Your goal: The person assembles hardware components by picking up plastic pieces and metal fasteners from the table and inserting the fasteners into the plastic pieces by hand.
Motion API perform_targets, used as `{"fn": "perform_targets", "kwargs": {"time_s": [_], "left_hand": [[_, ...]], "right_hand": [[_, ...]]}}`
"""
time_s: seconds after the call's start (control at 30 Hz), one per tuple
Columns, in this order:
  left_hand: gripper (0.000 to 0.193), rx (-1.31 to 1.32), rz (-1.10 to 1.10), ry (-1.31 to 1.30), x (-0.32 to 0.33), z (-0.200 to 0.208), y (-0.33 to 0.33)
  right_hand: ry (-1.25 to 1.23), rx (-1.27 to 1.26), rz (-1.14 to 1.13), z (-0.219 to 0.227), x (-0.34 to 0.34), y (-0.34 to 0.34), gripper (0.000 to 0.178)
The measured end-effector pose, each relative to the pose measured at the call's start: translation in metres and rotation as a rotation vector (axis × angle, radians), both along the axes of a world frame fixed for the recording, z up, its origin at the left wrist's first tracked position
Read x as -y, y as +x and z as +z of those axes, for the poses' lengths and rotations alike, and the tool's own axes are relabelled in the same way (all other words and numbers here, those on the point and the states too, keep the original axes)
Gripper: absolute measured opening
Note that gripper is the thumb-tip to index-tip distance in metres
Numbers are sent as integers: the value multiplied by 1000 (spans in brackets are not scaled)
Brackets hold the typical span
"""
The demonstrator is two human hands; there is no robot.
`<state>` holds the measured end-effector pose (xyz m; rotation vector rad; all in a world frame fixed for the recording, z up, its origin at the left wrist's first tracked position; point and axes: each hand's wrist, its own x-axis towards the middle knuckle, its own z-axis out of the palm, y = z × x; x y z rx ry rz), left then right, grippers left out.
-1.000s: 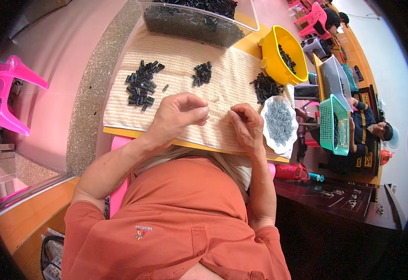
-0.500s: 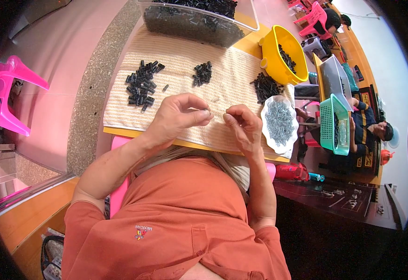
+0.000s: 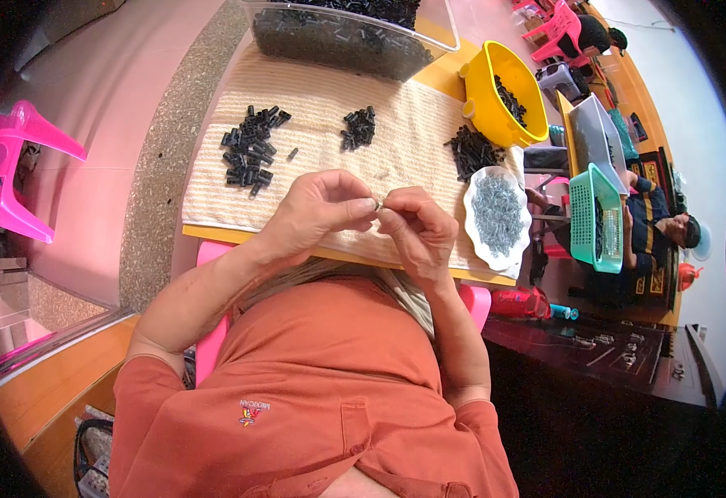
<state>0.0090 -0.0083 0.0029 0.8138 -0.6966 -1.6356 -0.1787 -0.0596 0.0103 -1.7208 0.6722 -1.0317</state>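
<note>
At the far left a bright pink plastic stool (image 3: 10, 178) stands on the pale pink floor (image 3: 130, 75), well apart from the work. A speckled grey stone border strip (image 3: 159, 166) runs between that floor and the striped beige woven mat (image 3: 413, 133), whose near edge lies along the yellow board edge (image 3: 238, 238) just above the person's lap.

On the mat's left part sits a loose heap of small black plastic tubes (image 3: 251, 153), with bare mat between it and a smaller cluster of black tubes (image 3: 360, 127) further right. Behind both, at the mat's far edge, stands a clear plastic bin filled with black parts (image 3: 338, 37).

The left hand (image 3: 317, 212) is raised over the mat's near edge, thumb and forefinger pressed together on a tiny pale metal piece (image 3: 379, 202) at the fingertips. The right hand (image 3: 417, 232) meets it there, its fingers curled and pinching the same small piece from the other side; the two hands touch at that point.

Right of the hands a third pile of black tubes (image 3: 472, 153) lies beside a white oval dish of small grey metal bits (image 3: 496, 217), at the mat's right edge. Beyond stands a yellow plastic tub (image 3: 504, 95), then a teal plastic basket (image 3: 595, 220), beside which another person in a dark shirt (image 3: 653, 228) sits.
</note>
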Motion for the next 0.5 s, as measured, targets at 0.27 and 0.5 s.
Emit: {"fn": "perform_targets", "kwargs": {"time_s": [0.27, 0.5], "left_hand": [[16, -92, -73, 56, -2, 1, 3], [11, -146, -133, 112, -1, -2, 5]], "right_hand": [[-84, 40, 27, -8, 1, 2, 18], [-194, -99, -6, 1, -1, -1, 19]]}}
